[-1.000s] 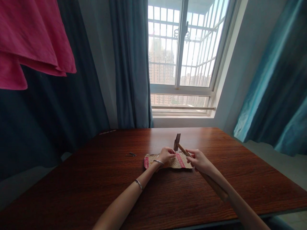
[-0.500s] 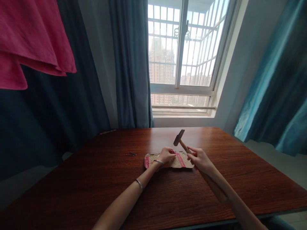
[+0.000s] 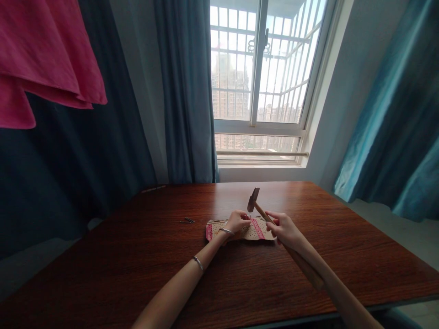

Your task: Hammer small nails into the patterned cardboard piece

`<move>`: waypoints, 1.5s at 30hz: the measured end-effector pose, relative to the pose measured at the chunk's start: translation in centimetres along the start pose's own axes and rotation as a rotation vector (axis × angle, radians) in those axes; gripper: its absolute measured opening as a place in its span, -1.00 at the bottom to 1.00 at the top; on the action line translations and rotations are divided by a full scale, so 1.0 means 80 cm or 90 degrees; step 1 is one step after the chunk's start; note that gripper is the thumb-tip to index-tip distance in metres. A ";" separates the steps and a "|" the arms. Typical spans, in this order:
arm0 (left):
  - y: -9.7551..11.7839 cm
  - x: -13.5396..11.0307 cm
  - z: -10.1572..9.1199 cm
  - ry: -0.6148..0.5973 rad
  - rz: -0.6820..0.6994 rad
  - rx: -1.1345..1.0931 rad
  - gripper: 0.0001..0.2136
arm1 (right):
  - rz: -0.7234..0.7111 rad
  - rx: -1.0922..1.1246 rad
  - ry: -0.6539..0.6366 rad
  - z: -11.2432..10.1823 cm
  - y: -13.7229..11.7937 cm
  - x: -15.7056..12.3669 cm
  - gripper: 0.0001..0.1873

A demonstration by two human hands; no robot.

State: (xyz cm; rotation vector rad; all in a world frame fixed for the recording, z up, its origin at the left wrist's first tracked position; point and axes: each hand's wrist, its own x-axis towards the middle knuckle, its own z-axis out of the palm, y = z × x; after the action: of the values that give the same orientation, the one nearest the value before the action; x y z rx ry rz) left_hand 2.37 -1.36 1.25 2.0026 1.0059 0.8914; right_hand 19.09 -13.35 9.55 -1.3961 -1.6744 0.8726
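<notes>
High up and well to the left of the left fingers hangs a pink cloth (image 3: 51, 59), in front of a dark blue curtain (image 3: 78, 183). Nearer those fingers, still on their left, a few loose dark nails (image 3: 188, 220) lie on the reddish-brown wood-grain table (image 3: 254, 283), while a second blue curtain (image 3: 188, 100) falls beyond them. Two silvery bangles sit behind the fingers, one on the forearm (image 3: 198, 263) and one at the wrist. The left hand (image 3: 237, 222) has its thumb and forefinger pinched together on a small upright nail (image 3: 250, 217), whose top shows just above the fingertips. Under these fingers lies a cream patterned board (image 3: 257, 232) with dark spots and pink bands, flat on the table and reaching out on both sides of the hand; whether the nail's point has entered it, I cannot tell. Just above the fingertips hangs the head of a wooden-handled hammer (image 3: 254, 201), tilted and apart from the nail. Far beyond both sets of fingers is a barred window (image 3: 236, 107). The right hand (image 3: 285, 230) has its fingers wrapped around the hammer's handle, which runs back beneath the forearm. Well to the right of these fingers hangs a bright blue curtain (image 3: 384, 137)
</notes>
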 end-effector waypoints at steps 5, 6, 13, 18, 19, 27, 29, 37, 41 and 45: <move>-0.004 0.002 0.001 -0.008 0.001 -0.001 -0.84 | 0.022 -0.015 -0.011 -0.006 -0.005 -0.001 -0.53; -0.006 0.002 0.001 -0.011 0.001 -0.005 -0.84 | 0.025 -0.020 -0.025 -0.007 -0.004 -0.001 -0.54; -0.010 0.003 0.003 -0.009 0.016 -0.007 -0.85 | 0.009 -0.015 -0.004 0.002 0.004 -0.004 -0.49; -0.012 0.003 0.003 -0.005 0.011 0.001 -0.84 | 0.014 0.011 0.010 0.000 0.000 -0.002 -0.47; -0.014 0.003 0.003 -0.002 0.012 0.000 -0.84 | 0.015 0.014 0.014 -0.001 -0.001 -0.002 -0.45; -0.017 0.005 0.004 0.003 0.018 0.022 -0.83 | -0.006 -0.002 -0.001 -0.002 0.002 -0.002 -0.47; -0.015 0.004 0.003 0.000 0.014 0.026 -0.83 | -0.014 -0.011 0.010 0.000 0.004 -0.002 -0.50; -0.019 0.006 0.005 0.006 0.023 0.016 -0.84 | -0.017 -0.029 0.028 -0.001 0.007 -0.005 -0.49; -0.020 0.006 0.006 0.006 0.032 0.024 -0.84 | -0.021 -0.043 0.006 0.001 0.004 -0.006 -0.50; -0.017 0.005 0.004 0.004 0.037 0.053 -0.84 | -0.030 -0.035 0.018 0.003 0.001 -0.005 -0.50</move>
State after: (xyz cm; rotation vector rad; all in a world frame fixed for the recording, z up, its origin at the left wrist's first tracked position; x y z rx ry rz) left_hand 2.34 -0.48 0.05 2.1090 1.0081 0.8994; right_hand 18.99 -13.70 9.33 -1.3940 -1.7147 0.7828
